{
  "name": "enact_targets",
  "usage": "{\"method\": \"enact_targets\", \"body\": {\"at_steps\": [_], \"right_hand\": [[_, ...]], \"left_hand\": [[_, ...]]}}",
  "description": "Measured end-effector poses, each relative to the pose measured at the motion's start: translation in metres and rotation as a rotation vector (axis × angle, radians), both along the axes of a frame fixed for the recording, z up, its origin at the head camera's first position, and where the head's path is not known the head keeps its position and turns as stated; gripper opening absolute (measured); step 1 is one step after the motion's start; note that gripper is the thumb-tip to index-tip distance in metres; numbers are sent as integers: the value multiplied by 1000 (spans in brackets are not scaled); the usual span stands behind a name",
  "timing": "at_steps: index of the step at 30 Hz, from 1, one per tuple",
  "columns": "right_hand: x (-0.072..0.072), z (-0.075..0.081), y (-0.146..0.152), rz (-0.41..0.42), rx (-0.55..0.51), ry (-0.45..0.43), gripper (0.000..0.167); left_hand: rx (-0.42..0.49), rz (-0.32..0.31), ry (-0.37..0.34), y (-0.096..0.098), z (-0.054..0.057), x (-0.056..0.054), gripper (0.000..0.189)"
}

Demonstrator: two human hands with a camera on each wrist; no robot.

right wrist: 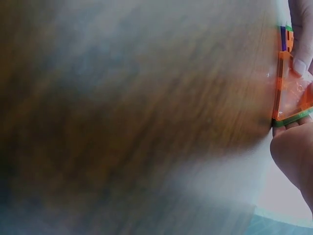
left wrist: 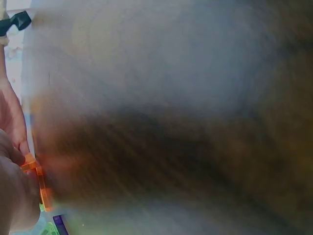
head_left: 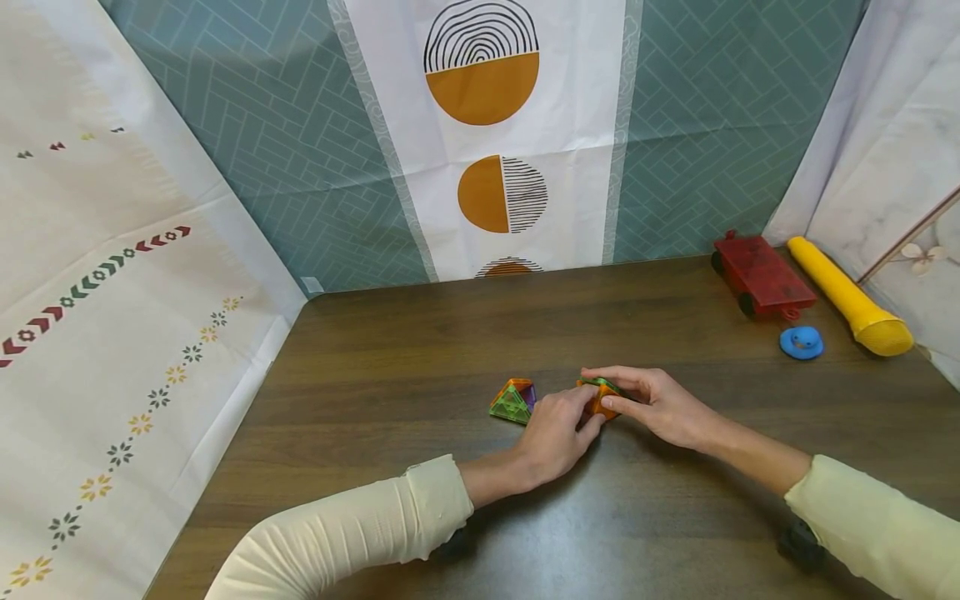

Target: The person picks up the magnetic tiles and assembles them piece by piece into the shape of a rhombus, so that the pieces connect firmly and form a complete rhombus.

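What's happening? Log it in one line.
left hand: holds orange-green tile piece | right hand: holds same piece | second tile piece: on table

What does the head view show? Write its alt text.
A person's left hand and right hand hold an orange and green plastic shape at a brown wood-grain table, beside a green, orange and purple plastic shape. At back right sit a red plastic cart, round blue toy and yellow microphone-shaped toy.
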State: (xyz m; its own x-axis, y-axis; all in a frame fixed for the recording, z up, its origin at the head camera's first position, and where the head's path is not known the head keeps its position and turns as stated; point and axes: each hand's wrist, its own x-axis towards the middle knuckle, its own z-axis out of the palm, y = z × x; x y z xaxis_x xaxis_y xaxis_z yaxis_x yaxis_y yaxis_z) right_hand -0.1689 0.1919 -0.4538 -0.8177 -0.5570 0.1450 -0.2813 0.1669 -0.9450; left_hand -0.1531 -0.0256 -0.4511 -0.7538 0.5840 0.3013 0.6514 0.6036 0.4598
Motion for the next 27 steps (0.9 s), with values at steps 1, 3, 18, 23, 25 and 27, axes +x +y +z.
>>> {"method": "enact_targets", "body": {"at_steps": [1,3,18,23,25,27], "right_hand": [[0,0,0,-1,1,0,48],[0,0,0,-4,8,4,47],[-1,2,0,-38,76,0,50],[0,4,2,-59,88,14,50],[1,5,3,-73,97,17,50],[2,6,4,-89,117,24,50]], "left_hand": [[1,-1,-1,0,0,0,9],[2,-1,-4,0,0,0,10],[13,-21,-111,-8,11,8,41],[46,-35,-163,-18,20,15,48],[56,-34,-174,-24,24,17,49],[55,-36,-167,-31,28,19,49]]}}
